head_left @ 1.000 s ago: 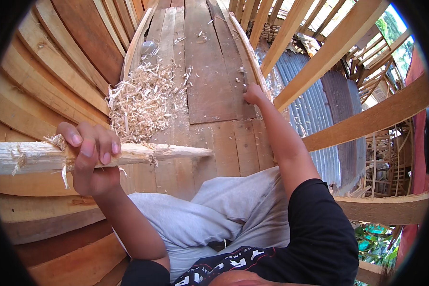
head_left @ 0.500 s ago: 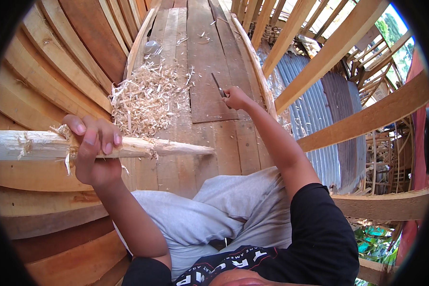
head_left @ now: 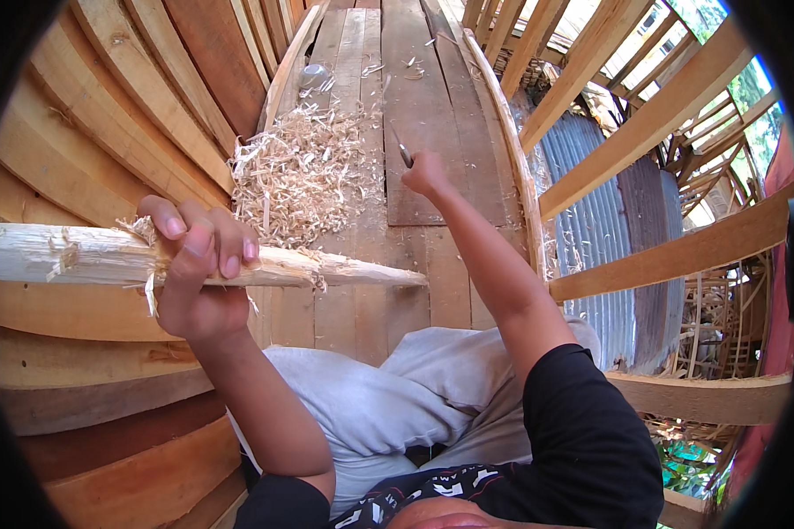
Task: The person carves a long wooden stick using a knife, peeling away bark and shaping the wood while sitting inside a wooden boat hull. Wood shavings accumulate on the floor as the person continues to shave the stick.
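Note:
My left hand (head_left: pixel 205 251) wraps its fingers round a pale, peeled wooden pole (head_left: pixel 344 269), which lies crosswise in front of me and tapers to a point on its right. Frayed curls of wood cling to the pole beside my fingers. Farther forward, my right arm is stretched out, and my right hand (head_left: pixel 428 175) is closed on the handle of a knife (head_left: pixel 402 151). The thin blade points away and slightly left, over the floorboards, apart from the pole. The pole's left end runs out of view.
A heap of wood shavings (head_left: pixel 300 181) covers the plank floor (head_left: pixel 432 106) beyond the pole. A clear container (head_left: pixel 314 78) stands behind it. Curved wooden ribs (head_left: pixel 88 97) line the left side. Spaced timbers (head_left: pixel 653 141) rise on the right, with corrugated metal sheets (head_left: pixel 587 185) outside.
The whole view has shifted, so the floor and pole appear farther right. Against the floorboards, my right hand has moved left with the knife. My left hand keeps its hold on the pole.

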`<action>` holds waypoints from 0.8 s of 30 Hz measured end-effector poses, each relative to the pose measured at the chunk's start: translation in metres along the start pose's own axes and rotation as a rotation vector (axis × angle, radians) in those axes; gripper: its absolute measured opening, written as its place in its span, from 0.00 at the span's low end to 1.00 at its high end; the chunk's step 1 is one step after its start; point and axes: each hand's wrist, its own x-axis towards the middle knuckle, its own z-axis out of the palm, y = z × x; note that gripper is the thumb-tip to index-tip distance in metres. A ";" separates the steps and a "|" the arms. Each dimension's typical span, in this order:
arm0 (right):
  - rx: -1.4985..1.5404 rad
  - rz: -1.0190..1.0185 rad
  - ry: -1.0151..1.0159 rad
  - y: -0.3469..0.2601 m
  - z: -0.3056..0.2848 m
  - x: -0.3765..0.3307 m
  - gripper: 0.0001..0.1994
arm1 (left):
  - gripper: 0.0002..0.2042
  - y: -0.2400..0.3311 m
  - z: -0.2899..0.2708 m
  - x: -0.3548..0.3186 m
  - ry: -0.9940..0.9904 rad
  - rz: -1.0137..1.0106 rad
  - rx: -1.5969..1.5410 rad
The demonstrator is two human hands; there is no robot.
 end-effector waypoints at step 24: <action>-0.147 0.205 0.170 0.069 -0.024 0.119 0.13 | 0.11 -0.007 -0.001 0.005 -0.020 0.017 -0.063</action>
